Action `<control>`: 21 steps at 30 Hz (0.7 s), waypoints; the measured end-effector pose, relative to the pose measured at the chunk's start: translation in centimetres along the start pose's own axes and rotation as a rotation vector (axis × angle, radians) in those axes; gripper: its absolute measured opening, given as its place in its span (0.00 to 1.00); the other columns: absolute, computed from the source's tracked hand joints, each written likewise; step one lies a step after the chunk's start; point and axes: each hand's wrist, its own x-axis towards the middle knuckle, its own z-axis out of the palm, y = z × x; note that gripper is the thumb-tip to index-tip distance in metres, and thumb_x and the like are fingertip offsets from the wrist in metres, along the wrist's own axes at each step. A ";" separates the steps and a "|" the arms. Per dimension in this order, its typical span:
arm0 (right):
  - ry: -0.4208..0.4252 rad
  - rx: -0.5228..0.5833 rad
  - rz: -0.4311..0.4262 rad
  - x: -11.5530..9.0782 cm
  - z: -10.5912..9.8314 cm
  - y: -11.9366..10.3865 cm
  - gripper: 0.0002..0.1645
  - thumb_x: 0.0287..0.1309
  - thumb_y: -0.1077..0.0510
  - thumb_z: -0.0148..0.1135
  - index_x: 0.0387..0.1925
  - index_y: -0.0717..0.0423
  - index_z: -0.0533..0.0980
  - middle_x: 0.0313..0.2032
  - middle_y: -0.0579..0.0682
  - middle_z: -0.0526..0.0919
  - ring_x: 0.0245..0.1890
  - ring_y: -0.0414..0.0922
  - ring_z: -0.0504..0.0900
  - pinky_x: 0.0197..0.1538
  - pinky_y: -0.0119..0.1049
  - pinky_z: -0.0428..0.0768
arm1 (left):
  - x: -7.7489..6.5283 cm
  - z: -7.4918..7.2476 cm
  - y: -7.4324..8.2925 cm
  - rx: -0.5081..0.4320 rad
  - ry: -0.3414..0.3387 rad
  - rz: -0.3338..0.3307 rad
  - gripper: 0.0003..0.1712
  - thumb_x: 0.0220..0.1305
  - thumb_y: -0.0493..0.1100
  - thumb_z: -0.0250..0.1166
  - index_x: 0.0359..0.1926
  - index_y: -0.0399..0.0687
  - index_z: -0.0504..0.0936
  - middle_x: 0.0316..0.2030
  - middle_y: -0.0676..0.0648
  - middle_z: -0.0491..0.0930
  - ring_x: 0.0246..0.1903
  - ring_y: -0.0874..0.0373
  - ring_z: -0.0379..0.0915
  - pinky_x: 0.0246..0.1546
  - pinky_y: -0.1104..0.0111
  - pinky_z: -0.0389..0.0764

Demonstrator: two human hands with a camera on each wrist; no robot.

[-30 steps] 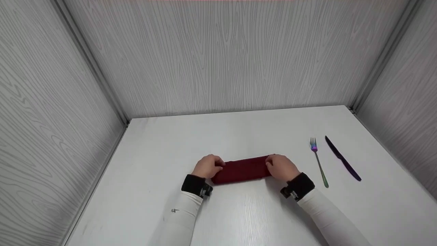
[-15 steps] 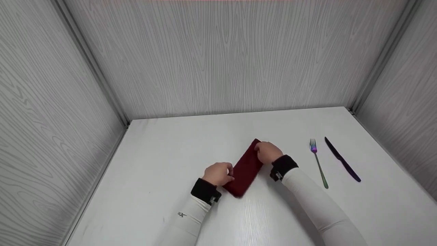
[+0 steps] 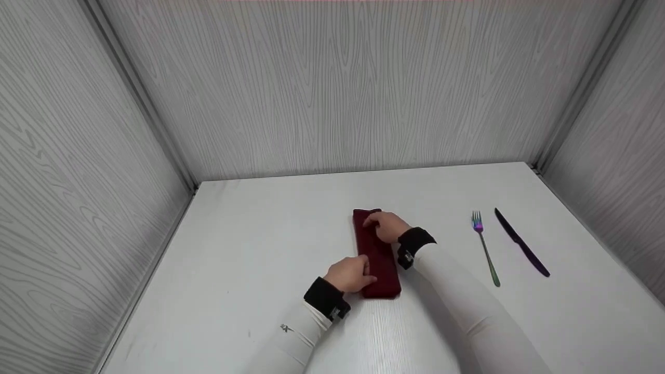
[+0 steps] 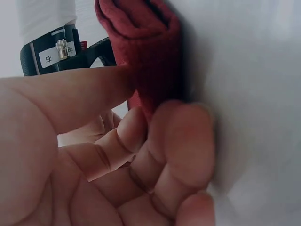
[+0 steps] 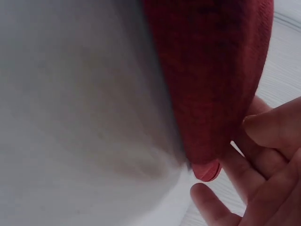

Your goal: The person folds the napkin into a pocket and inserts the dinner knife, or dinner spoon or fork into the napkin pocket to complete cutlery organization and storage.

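Note:
A dark red folded cloth napkin (image 3: 383, 267) lies lengthwise on the white table, its long side running away from me. My left hand (image 3: 347, 274) holds its near left edge: in the left wrist view the thumb lies on the cloth (image 4: 150, 56) and the curled fingers sit against its side, with the folded layers showing at the end. Near the far end, my right hand (image 3: 390, 227) reaches over the right edge with its fingers on top. The right wrist view shows that hand's fingers (image 5: 209, 202) loosely spread around the end of the napkin.
To the right on the table (image 3: 260, 223) lie a rainbow-coloured fork (image 3: 484, 246) and a dark purple knife (image 3: 521, 241), side by side. Grey wood-grain panels (image 3: 332, 93) wall the table at the back and both sides.
The napkin has turned counterclockwise from lying crosswise to pointing away from me. My right hand moved left and farther off; my left hand moved right and nearer. Fork and knife stayed put.

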 end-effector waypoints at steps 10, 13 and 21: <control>0.270 0.304 0.042 -3.3 -2.1 2.1 0.17 0.74 0.66 0.53 0.58 0.66 0.80 0.58 0.65 0.84 0.62 0.63 0.81 0.66 0.57 0.77 | 0.6 0.1 -0.8 -0.079 -0.020 -0.015 0.18 0.67 0.50 0.74 0.28 0.53 0.74 0.21 0.58 0.71 0.24 0.64 0.66 0.26 0.71 0.66; 0.357 0.333 0.110 -5.4 -3.6 3.6 0.17 0.74 0.63 0.56 0.57 0.69 0.80 0.55 0.66 0.86 0.55 0.62 0.84 0.59 0.50 0.81 | 0.8 0.1 -1.0 -0.102 -0.031 -0.016 0.17 0.67 0.50 0.74 0.28 0.53 0.74 0.21 0.59 0.71 0.24 0.64 0.66 0.26 0.72 0.66; 0.446 0.315 0.311 -10.0 -7.8 8.3 0.24 0.77 0.57 0.54 0.63 0.71 0.76 0.58 0.72 0.81 0.56 0.64 0.83 0.55 0.46 0.80 | 0.8 0.2 -1.3 -0.125 -0.040 -0.013 0.16 0.67 0.49 0.74 0.28 0.52 0.75 0.22 0.58 0.72 0.24 0.63 0.67 0.26 0.71 0.66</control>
